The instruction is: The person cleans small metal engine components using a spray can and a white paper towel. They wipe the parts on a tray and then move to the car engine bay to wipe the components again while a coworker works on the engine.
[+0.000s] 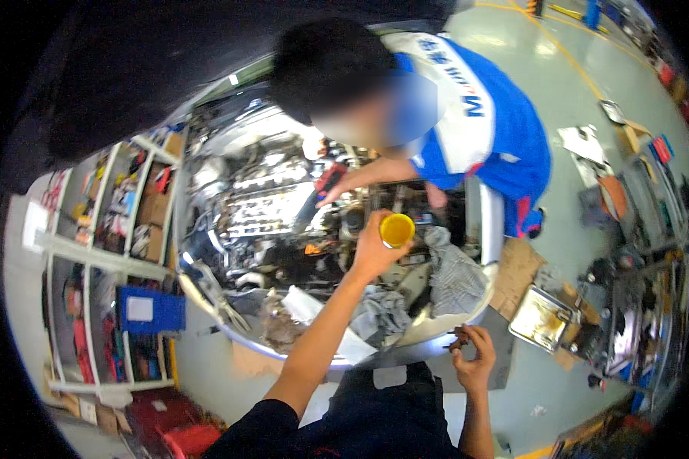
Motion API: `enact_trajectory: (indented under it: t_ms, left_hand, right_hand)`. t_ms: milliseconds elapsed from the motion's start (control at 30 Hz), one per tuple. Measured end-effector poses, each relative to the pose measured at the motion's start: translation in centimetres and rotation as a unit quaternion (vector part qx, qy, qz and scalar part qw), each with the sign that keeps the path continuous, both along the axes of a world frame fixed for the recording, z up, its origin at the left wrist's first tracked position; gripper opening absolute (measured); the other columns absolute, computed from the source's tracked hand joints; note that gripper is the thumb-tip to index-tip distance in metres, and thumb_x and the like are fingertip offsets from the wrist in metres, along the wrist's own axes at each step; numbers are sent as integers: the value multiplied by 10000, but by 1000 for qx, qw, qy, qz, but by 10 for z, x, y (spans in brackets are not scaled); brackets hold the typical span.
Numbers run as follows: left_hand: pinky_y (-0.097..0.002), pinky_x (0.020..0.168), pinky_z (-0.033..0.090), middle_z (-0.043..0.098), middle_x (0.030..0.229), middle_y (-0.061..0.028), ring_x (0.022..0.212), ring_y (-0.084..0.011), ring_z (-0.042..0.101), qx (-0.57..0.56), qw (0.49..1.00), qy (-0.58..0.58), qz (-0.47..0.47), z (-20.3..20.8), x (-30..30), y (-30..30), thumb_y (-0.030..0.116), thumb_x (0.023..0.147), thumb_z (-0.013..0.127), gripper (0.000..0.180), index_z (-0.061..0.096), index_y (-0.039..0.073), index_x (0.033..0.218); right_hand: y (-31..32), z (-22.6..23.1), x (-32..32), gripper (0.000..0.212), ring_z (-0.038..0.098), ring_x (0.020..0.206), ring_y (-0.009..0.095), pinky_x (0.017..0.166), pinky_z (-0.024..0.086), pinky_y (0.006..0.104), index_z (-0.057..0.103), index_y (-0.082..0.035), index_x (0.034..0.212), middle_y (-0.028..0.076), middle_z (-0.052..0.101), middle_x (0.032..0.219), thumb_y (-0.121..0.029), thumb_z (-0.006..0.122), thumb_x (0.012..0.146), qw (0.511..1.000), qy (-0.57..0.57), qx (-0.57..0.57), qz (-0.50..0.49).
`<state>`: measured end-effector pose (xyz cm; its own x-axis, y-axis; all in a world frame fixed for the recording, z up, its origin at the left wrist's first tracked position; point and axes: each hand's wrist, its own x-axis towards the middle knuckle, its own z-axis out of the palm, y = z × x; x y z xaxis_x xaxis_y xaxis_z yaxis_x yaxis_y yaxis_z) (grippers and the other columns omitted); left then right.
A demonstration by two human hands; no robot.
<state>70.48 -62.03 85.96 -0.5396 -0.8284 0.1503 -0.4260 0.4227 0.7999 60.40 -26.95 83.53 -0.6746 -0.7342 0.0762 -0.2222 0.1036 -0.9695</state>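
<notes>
My left hand reaches out over the open engine bay. Its fingers are wrapped round a yellow cup, whose round mouth faces up. Nearer to me, just off the car's front edge, my right hand pinches a small dark brown part between thumb and fingers; its exact kind is unclear. Across from me a co-worker in a blue and white shirt leans over the engine. That person's hand is at a red and black handheld tool.
Grey cloths and a white sheet lie on the car's front. At the right, a metal tray rests on cardboard near a cart. White shelving with a blue box stands at the left. The raised hood hangs above.
</notes>
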Motion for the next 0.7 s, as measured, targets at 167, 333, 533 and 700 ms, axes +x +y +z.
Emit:
enact_trajectory:
  t_ms: [167,333,533,700]
  left_hand:
    - [-444,1076,536,697,1336,-169,1258,-351,689,-12,999,10,35,17,84,-2,298,768,972,807,571,68,1430]
    - [-442,1043,556,714,1299,-152,1198,-342,711,-31,997,4,75,15,184,-31,253,734,984,701,668,72,1333]
    - [-373,1031,562,749,1249,-117,1134,-225,723,-12,991,-25,131,-17,286,-98,131,761,965,645,674,46,1330]
    - [-436,982,584,755,1184,-157,1090,-341,737,-35,989,-54,129,-57,338,-181,194,731,973,599,725,87,1266]
  right_hand:
    - [-41,-5,19,537,714,1028,272,941,577,386,741,-1,1285,159,702,1197,-3,778,749,998,-9,-24,63]
    - [-87,-4,52,555,707,1094,329,999,556,408,744,5,1268,163,698,1210,-19,794,715,992,7,8,128]
    - [-133,-6,108,543,694,1143,338,1015,542,408,748,-3,1248,172,701,1224,-101,828,720,991,29,27,130]
    - [-159,-19,170,566,706,1096,348,983,559,435,729,-6,1271,176,701,1224,-127,833,728,995,13,30,91]
